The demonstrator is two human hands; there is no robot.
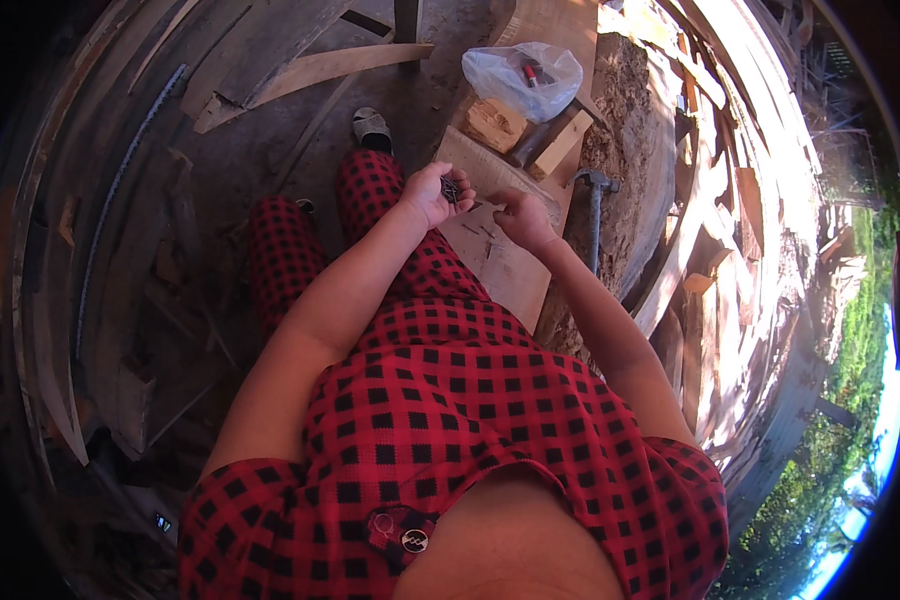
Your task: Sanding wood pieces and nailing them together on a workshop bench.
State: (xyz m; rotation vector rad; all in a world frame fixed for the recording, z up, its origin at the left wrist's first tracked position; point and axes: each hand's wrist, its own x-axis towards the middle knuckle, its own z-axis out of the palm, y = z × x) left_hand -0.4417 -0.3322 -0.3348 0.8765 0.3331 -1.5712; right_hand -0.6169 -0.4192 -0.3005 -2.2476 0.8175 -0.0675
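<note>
My left hand [434,196] is cupped, palm up, around a small heap of dark nails [450,189]. Close to its fingertips, my right hand [522,216] has its fingers drawn together in a pinch; whatever is between them is too small to make out. Below both hands, a few loose nails [488,240] lie on the pale wooden board [515,275]. A hammer [595,215] with a metal head rests to the right of my right hand, on a rough log [625,130].
Beyond my hands are two wood blocks [493,124] [562,145], a dark-handled tool [526,150] and a clear plastic bag [522,80] holding a red-and-black item. Scrap planks [710,280] crowd the right side. Long boards and a saw-like blade [120,190] lie left.
</note>
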